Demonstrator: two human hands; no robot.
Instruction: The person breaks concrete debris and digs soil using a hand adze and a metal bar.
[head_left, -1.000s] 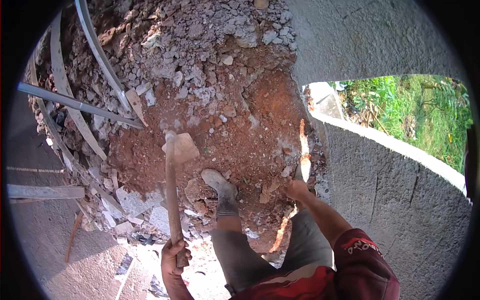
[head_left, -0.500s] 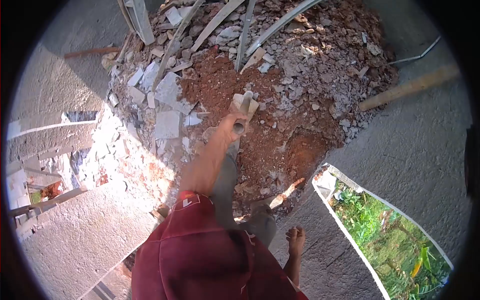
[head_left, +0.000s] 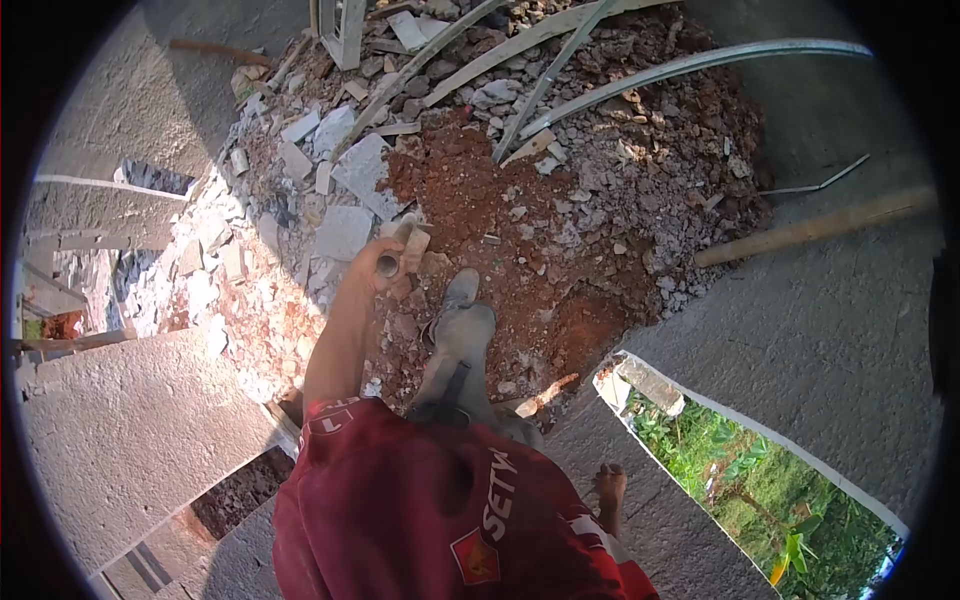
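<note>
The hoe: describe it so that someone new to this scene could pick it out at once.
Find the big rubble heap and the red soil on its near side. At that soil's left edge, beside a pale slab, the left hand grips the hoe. Unlike the flat slab, it shows a round handle end, nearly face-on.

Construction or demolition site, partly open to outdoors. Rubble heap [head_left: 690, 160] with red soil [head_left: 480, 190], broken slabs [head_left: 345, 232], curved metal strips [head_left: 800, 46]. Rough bare cement surfaces [head_left: 800, 310] around, green plants [head_left: 755, 480] outside.

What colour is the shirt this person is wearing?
The shirt is dark red with white lettering; it shows best in the head view.
</note>
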